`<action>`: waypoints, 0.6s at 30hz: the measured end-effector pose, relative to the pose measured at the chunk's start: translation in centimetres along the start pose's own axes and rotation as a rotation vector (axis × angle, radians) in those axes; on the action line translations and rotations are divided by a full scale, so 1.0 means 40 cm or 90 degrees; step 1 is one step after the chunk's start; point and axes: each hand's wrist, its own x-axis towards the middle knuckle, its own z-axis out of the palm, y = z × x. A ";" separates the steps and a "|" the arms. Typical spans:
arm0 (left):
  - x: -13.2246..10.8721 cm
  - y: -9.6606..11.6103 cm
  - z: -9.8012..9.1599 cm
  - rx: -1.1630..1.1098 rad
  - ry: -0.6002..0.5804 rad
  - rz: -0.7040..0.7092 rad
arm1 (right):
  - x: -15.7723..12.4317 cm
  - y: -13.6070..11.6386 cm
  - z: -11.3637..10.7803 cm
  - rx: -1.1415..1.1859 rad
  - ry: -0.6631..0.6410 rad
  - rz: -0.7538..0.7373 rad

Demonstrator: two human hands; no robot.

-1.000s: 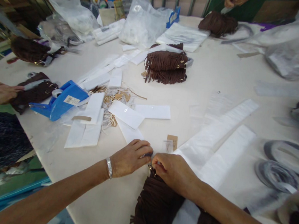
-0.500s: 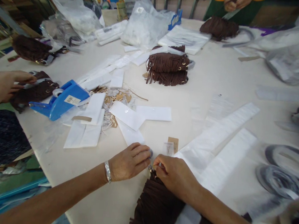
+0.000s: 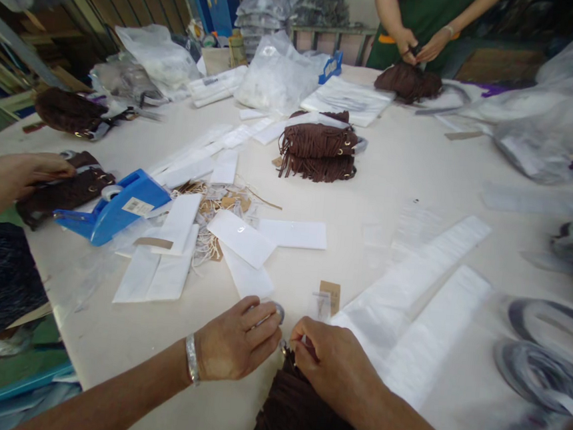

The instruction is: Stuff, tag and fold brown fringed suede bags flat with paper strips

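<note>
A dark brown fringed bag [image 3: 302, 414] lies at the table's near edge, partly cut off by the frame. My left hand [image 3: 240, 338], with a silvery bracelet at the wrist, is closed at the bag's far corner. A small grey rounded piece [image 3: 279, 313] shows at its fingertips; what the fingers hold is hidden. My right hand [image 3: 336, 363] lies over the bag's top, thumb and forefinger pinched beside a small metal fitting [image 3: 283, 348]. Whatever is in that pinch is too small to make out. Just beyond my hands lies a brown card tag [image 3: 329, 297].
Left of centre lie white paper strips [image 3: 242, 238], tangled string tags and a blue tape dispenser [image 3: 129, 208]. Brown fringed bags [image 3: 317, 147] are stacked mid-table. Grey rolls [image 3: 538, 374] lie right. One co-worker's hand [image 3: 43, 177] touches a bag at left; another person [image 3: 422, 39] works opposite.
The view has tilted up, so the table things sit lower and more of the person opposite shows. My hands stay together at the bag's corner, with the left slightly farther from the right.
</note>
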 end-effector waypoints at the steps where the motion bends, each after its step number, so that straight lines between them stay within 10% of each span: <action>1: 0.000 0.001 -0.002 0.002 -0.001 -0.002 | -0.001 0.000 -0.001 0.005 0.001 -0.001; 18: -0.002 -0.008 0.002 -0.011 0.007 0.000 | -0.003 -0.001 -0.010 0.061 -0.021 0.011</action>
